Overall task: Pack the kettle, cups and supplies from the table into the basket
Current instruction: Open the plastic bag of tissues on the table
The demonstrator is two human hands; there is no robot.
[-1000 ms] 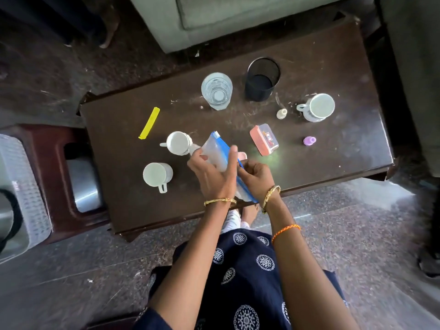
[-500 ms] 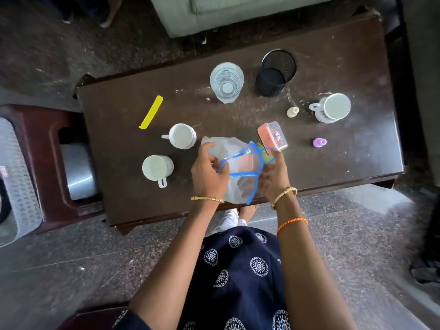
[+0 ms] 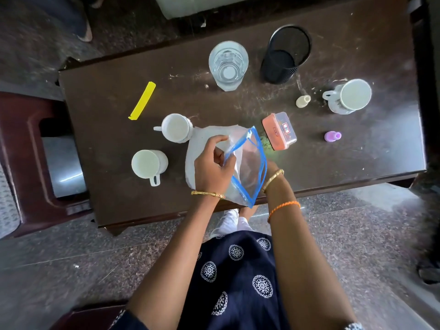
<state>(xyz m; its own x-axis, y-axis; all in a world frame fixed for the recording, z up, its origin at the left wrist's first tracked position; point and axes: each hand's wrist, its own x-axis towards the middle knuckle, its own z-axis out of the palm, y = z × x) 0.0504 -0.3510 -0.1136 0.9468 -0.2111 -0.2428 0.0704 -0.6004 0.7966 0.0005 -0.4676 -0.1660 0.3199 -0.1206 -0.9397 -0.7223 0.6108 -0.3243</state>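
I see the zip bag (image 3: 247, 163) now spread wide: left hand (image 3: 212, 167) pinches its blue rim, right hand (image 3: 270, 166), mostly hidden, probably holds the opposite edge, ready for supplies.

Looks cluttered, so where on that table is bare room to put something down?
Bare patches: the dark wooden table's left end beyond the yellow clip, and its right front corner past the small purple bottle. The middle is crowded around the clear blue-edged zip bag.

floor (image 3: 357, 234): speckled grey stone, glossy
bench (image 3: 357, 151): dark brown wood, scuffed
sofa (image 3: 202, 3): pale, behind bench
stool (image 3: 21, 163): maroon plastic, left
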